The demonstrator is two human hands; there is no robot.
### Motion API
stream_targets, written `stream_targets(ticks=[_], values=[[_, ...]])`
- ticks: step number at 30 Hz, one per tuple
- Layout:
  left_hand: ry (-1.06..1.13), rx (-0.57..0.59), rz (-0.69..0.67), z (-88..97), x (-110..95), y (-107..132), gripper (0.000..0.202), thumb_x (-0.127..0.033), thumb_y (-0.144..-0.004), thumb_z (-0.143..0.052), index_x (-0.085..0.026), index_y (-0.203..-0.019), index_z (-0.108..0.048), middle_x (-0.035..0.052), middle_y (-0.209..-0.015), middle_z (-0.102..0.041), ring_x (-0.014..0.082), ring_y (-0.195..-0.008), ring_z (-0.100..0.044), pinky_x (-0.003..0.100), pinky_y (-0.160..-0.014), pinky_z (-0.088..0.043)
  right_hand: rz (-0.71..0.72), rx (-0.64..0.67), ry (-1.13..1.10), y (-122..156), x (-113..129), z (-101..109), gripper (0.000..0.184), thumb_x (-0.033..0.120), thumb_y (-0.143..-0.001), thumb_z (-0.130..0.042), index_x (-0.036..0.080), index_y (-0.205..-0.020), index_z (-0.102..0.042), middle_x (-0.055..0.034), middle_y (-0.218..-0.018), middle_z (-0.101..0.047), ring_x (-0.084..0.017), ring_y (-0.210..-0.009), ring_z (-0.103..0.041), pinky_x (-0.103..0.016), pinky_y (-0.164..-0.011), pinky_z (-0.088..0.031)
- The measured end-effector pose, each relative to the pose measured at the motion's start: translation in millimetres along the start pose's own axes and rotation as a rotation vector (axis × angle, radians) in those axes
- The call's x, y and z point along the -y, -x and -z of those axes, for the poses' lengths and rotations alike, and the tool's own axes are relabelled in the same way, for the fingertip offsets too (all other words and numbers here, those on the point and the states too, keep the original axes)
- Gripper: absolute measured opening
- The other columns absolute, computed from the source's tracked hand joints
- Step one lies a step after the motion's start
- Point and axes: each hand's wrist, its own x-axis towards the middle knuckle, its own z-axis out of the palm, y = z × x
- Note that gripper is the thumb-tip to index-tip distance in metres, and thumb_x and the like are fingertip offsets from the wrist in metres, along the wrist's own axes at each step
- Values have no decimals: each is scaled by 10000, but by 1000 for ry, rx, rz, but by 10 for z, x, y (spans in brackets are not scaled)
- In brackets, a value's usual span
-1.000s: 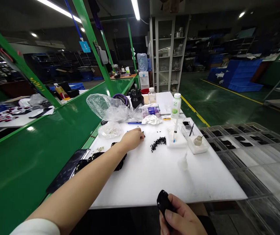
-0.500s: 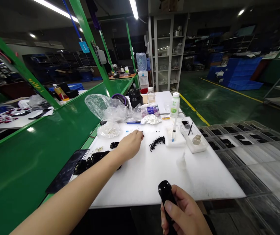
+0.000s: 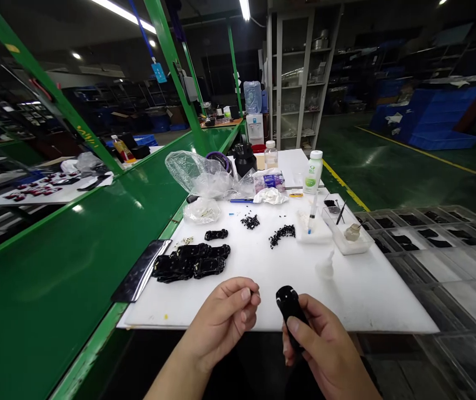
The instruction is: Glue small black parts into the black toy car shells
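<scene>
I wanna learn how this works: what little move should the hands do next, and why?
Probably bring the left hand over to the black car-shaped piece. Its thumb and finger are pinched together, seemingly on a tiny dark bit, and the right hand holds that piece close by, with one end sticking out.

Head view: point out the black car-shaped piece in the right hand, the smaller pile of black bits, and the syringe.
Black car-shaped piece (image 3: 289, 305): head view, on its dark upper face.
Smaller pile of black bits (image 3: 250, 222): head view, on its middle.
Syringe (image 3: 312, 213): head view, on its barrel.
</scene>
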Motion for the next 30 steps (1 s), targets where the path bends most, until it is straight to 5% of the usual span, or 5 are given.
stream_targets(ticks=[13, 21, 30], values=[[50, 36, 48, -6, 20, 81, 222, -226, -552, -907, -170, -688, -741, 17, -600, -675, -5, -403, -383, 129, -411, -265, -10, 32, 135, 110, 42, -29, 386, 523, -832, -670, 165, -958, -598, 4, -677, -574, -116, -613, -529, -263, -610, -463], [-263, -137, -193, 121, -81, 60, 202, -215, -582, -883, -155, -639, -698, 30, -640, -704, 20, -433, -433, 146, -451, -333, -2, 7, 169, 46, -10, 16, 341, 490, -857, -653, 164, -950, -610, -5, -686, -587, -122, -623, -533, -267, -616, -462], [-437, -125, -246, 73, 20, 82, 151, -225, -671, -813, -176, -684, -670, 0, -705, -672, 61, -541, -469, 181, -504, -362, -18, 16, 183, 56, -18, -25, 326, 478, -868, -640, 171, -973, -604, 5, -681, -590, -123, -635, -545, -269, -648, -472]])
